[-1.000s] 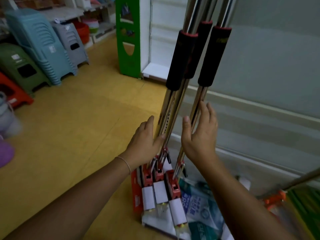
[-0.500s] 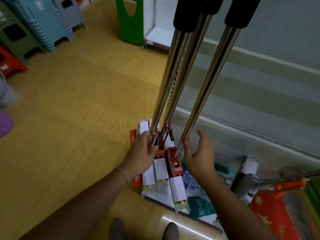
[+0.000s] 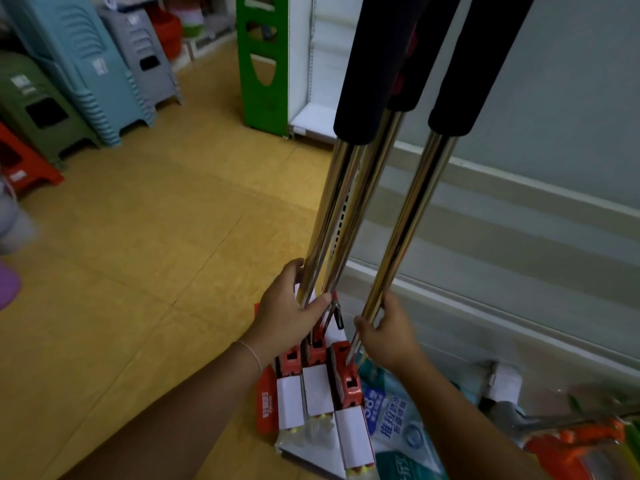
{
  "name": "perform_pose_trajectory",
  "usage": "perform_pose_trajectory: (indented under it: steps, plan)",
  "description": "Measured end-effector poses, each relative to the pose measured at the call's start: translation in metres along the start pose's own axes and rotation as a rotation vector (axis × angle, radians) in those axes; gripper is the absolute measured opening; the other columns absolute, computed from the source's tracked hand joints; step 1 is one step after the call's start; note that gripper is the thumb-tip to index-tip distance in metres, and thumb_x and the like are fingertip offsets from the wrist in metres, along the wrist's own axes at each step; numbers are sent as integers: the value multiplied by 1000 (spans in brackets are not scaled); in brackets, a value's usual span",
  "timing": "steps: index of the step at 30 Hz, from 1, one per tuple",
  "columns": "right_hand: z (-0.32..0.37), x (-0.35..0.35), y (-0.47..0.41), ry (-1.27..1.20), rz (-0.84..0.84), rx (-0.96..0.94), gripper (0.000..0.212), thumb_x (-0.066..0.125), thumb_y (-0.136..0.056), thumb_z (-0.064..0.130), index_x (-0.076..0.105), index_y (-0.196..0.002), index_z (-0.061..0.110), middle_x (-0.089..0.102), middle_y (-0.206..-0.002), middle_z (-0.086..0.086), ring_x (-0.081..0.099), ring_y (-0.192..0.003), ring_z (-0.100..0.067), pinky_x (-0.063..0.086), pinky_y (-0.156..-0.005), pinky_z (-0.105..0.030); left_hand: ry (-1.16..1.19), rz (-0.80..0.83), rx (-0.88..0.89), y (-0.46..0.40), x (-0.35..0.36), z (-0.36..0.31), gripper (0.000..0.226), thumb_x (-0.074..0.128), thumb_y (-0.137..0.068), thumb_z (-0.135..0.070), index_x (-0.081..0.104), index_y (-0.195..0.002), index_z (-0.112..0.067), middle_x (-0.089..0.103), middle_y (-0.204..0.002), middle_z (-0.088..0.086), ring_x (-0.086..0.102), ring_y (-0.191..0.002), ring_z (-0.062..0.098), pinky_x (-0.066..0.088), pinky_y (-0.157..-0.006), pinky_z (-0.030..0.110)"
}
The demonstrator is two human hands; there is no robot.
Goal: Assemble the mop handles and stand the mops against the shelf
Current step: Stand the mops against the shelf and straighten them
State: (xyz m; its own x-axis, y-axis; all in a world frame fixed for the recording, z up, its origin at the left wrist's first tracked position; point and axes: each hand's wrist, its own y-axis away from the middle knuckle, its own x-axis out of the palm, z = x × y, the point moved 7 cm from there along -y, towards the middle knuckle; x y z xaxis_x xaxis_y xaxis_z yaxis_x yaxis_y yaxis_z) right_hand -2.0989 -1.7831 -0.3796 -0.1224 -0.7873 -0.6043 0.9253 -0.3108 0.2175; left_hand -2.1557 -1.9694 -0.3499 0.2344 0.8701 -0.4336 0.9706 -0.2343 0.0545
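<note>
Three mops stand upright against the pale shelf panel [image 3: 540, 98], their shiny metal poles topped by black foam grips. My left hand [image 3: 291, 313] grips the two left poles [image 3: 343, 209] low down, thumb across the front. My right hand [image 3: 388, 334] curls round the bottom of the right pole [image 3: 408, 216]. The red and white mop heads [image 3: 318, 386] rest on the floor below my hands.
Plastic packaging with blue print [image 3: 391, 420] lies on the yellow floor by the heads. Another orange mop [image 3: 575, 441] lies at lower right. Stacked plastic stools [image 3: 79, 64] stand at upper left, a green shelf end [image 3: 263, 60] behind.
Both hands slid down the poles from mid-height to near the bottom, then closed round them. The view dipped and came back up.
</note>
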Motion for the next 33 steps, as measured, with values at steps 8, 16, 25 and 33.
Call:
perform_pose_trajectory:
  steps: [8, 16, 25, 33]
  plan:
    - [-19, 10, -11, -70, 112, 93, 20, 55, -98, 17, 51, -107, 34, 62, -105, 9, 61, -103, -13, 52, -94, -34, 199, 240, -63, -40, 18, -5, 38, 75, -83, -22, 61, -117, -31, 64, -116, -16, 58, -106, -7, 43, -85, 5]
    - [-25, 13, -16, -16, 143, 82, 26, 55, -97, 17, 52, -118, 32, 58, -101, 16, 57, -97, -2, 41, -80, -13, 77, 338, -125, -55, 32, 3, 40, 73, -82, -26, 67, -111, 2, 70, -106, 21, 66, -90, 23, 52, -89, 38]
    - [-30, 14, -16, -58, 192, 54, 17, 56, -96, 10, 59, -105, 24, 62, -92, 14, 60, -77, 12, 41, -66, -1, 247, 333, -135, -50, 40, 6, 33, 70, -68, -49, 76, -92, -26, 72, -104, 16, 66, -99, 25, 47, -96, 41]
    - [-38, 16, -20, 54, 311, -1, 20, 56, -95, 19, 52, -96, 39, 60, -96, 17, 56, -84, 3, 37, -66, -8, 139, 292, -167, -13, 50, 31, 27, 68, -86, -41, 63, -86, -15, 72, -105, 13, 68, -101, 23, 51, -95, 38]
